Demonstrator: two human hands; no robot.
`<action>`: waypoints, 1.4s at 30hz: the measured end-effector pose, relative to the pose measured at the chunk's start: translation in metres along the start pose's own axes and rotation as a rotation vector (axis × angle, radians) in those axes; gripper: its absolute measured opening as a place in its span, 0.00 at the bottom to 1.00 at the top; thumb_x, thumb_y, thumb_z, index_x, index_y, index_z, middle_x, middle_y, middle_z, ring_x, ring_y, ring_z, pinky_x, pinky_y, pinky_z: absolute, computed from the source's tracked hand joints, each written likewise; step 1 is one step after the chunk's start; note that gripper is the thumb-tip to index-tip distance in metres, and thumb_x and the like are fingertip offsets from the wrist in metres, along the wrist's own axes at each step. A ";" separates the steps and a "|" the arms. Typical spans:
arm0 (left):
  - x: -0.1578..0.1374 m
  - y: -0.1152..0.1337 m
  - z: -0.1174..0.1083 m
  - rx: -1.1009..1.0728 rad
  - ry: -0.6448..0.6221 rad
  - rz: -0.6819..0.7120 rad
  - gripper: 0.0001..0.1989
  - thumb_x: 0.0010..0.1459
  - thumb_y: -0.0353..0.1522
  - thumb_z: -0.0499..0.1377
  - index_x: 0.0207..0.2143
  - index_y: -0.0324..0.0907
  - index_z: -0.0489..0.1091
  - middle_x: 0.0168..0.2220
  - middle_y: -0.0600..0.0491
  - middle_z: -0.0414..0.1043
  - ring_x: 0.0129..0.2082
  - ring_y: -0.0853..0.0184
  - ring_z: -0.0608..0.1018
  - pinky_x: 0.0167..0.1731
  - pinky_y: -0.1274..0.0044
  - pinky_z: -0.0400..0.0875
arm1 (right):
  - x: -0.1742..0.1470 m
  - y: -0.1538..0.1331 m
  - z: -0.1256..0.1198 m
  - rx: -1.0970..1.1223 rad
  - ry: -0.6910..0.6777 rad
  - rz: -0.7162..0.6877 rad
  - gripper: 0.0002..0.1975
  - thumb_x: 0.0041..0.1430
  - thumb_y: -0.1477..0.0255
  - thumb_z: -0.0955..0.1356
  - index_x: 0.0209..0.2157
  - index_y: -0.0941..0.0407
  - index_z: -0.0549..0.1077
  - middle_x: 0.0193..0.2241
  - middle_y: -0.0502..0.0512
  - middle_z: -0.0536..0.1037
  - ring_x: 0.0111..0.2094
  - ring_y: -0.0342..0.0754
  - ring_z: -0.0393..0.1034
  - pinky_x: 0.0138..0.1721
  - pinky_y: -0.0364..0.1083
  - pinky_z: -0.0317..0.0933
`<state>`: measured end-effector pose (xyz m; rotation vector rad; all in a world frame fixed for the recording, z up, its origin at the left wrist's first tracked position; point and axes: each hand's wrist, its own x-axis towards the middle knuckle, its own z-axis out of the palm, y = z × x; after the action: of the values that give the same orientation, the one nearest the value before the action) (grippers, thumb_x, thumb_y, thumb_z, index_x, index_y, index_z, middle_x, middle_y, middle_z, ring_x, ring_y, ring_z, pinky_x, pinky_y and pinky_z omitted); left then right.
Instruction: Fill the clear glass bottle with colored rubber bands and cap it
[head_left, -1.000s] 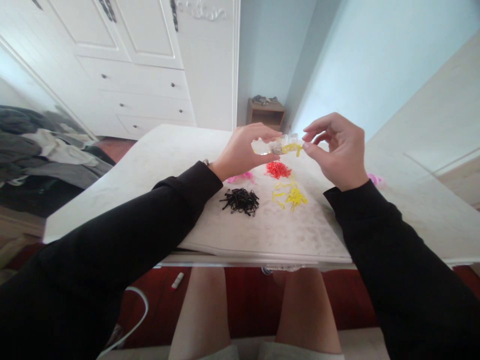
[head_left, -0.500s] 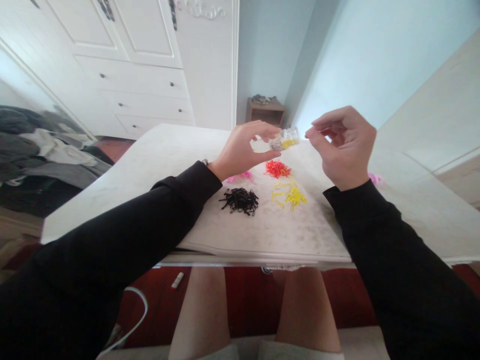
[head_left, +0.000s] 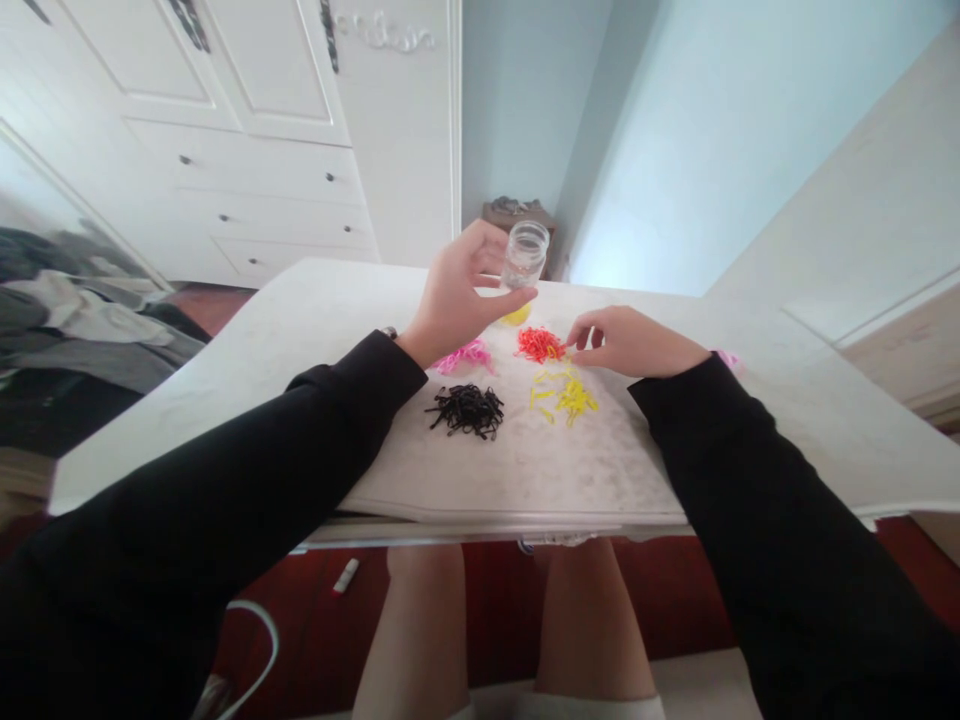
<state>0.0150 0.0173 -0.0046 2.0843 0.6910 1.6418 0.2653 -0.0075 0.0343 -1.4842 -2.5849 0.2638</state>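
Note:
My left hand (head_left: 465, 285) is closed around a small clear jar (head_left: 524, 255), held above the table with its open mouth up and slightly tilted. My right hand (head_left: 626, 340) is low over the table, thumb and index tips a little apart at the right edge of a pile of red elastic bands (head_left: 538, 344). A few yellow bands lie by those fingertips. Nearer me is a loose pile of yellow bands (head_left: 576, 397). Black bands (head_left: 469, 410) lie left of it, and pink bands (head_left: 465, 355) sit below my left wrist. Behind the red pile a yellow item (head_left: 516, 315) is partly hidden by my left hand.
The white table (head_left: 420, 480) has its front edge just above my knees. Something pink (head_left: 729, 358) lies beyond my right sleeve. A white cabinet (head_left: 285, 190) stands behind on the left, with heaped clothes (head_left: 90, 310) beside it. Behind the table is a small wooden stand (head_left: 551, 222).
My left hand has turned the jar from lying sideways to nearly upright. My right hand has come down and left from beside the jar to the edge of the red pile.

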 end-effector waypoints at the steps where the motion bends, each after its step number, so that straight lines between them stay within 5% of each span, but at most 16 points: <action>1: -0.001 0.001 0.000 0.021 -0.007 0.005 0.23 0.54 0.36 0.72 0.48 0.45 0.67 0.42 0.50 0.76 0.44 0.59 0.82 0.41 0.65 0.82 | 0.001 0.001 0.002 0.014 0.013 -0.013 0.04 0.51 0.72 0.73 0.31 0.55 0.81 0.27 0.52 0.81 0.29 0.47 0.72 0.34 0.47 0.62; 8: -0.003 0.007 -0.001 0.135 -0.039 0.017 0.23 0.56 0.37 0.70 0.51 0.45 0.69 0.42 0.49 0.77 0.43 0.60 0.82 0.40 0.67 0.82 | 0.005 0.011 0.010 0.109 -0.010 -0.107 0.08 0.46 0.81 0.71 0.24 0.53 0.79 0.25 0.50 0.81 0.28 0.47 0.71 0.33 0.47 0.62; 14: -0.002 0.009 -0.002 0.155 -0.033 0.009 0.23 0.55 0.38 0.71 0.50 0.44 0.70 0.42 0.49 0.78 0.42 0.61 0.82 0.40 0.69 0.82 | 0.003 0.000 0.007 0.134 0.126 -0.189 0.07 0.50 0.80 0.69 0.27 0.54 0.78 0.26 0.51 0.78 0.28 0.46 0.68 0.33 0.47 0.59; 21: -0.002 0.013 -0.002 0.150 -0.046 0.004 0.21 0.55 0.35 0.71 0.48 0.43 0.70 0.42 0.48 0.78 0.42 0.60 0.82 0.40 0.69 0.81 | 0.004 -0.005 0.013 0.181 -0.005 -0.234 0.06 0.50 0.79 0.69 0.28 0.56 0.77 0.30 0.52 0.78 0.29 0.46 0.67 0.35 0.47 0.59; 30: -0.003 0.014 -0.003 0.180 -0.063 0.019 0.19 0.53 0.34 0.71 0.46 0.42 0.72 0.42 0.48 0.78 0.42 0.62 0.81 0.39 0.71 0.79 | 0.008 -0.007 0.021 0.079 -0.010 -0.296 0.07 0.53 0.81 0.66 0.27 0.54 0.68 0.32 0.55 0.74 0.35 0.50 0.67 0.39 0.49 0.59; 35: -0.002 0.013 -0.005 0.228 -0.074 0.030 0.19 0.53 0.34 0.71 0.45 0.41 0.73 0.43 0.49 0.78 0.42 0.64 0.80 0.41 0.72 0.78 | 0.005 -0.008 0.011 0.145 0.219 -0.259 0.08 0.57 0.80 0.65 0.29 0.53 0.64 0.32 0.54 0.71 0.33 0.49 0.64 0.37 0.49 0.58; 42: -0.001 0.012 -0.006 0.316 -0.105 0.098 0.15 0.51 0.32 0.71 0.42 0.43 0.77 0.40 0.51 0.80 0.39 0.64 0.79 0.43 0.70 0.75 | 0.002 -0.015 0.000 0.572 0.586 -0.159 0.05 0.61 0.71 0.68 0.33 0.52 0.67 0.30 0.49 0.71 0.30 0.46 0.66 0.34 0.48 0.62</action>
<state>0.0105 0.0068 0.0033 2.4410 0.8730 1.5417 0.2511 -0.0130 0.0379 -0.9606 -1.9228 0.4262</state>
